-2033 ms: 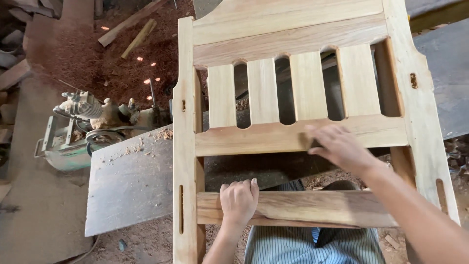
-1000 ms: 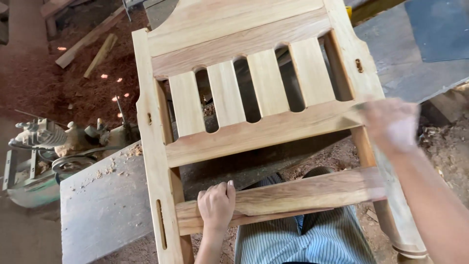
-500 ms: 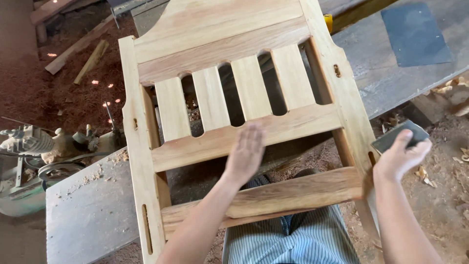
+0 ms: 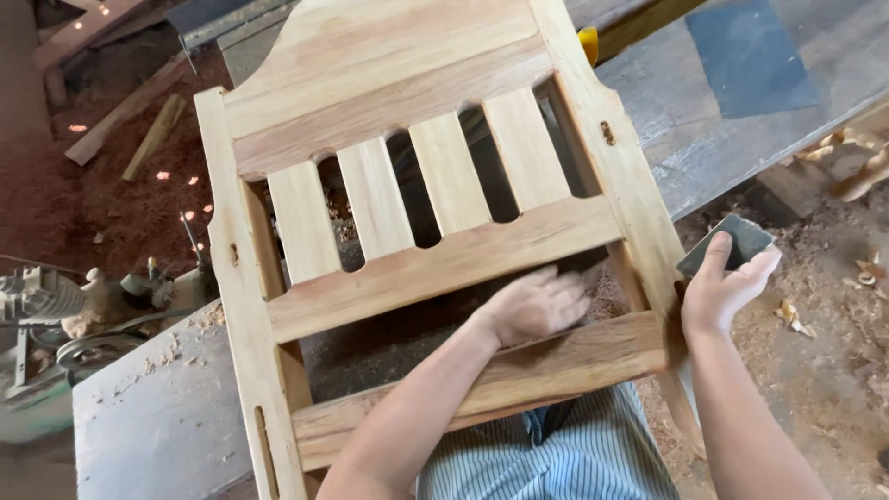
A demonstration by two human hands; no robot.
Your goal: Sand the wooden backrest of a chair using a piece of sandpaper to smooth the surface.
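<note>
the left hand [image 4: 532, 306] lies flat and empty on the lower rail of the wooden chair frame [image 4: 435, 264], which leans over the counter [image 4: 167, 407], while the right hand [image 4: 718, 292] pinches a dark sandpaper sheet [image 4: 732, 243] beside the frame's right post.

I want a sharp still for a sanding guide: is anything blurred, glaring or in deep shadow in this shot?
Head view: the left hand is slightly motion-blurred at the fingertips; the right hand and its dark sanding pad are sharper. The wooden frame is evenly lit, without glare. The sawdust floor at upper left is dim, with small bright sun spots.
</note>
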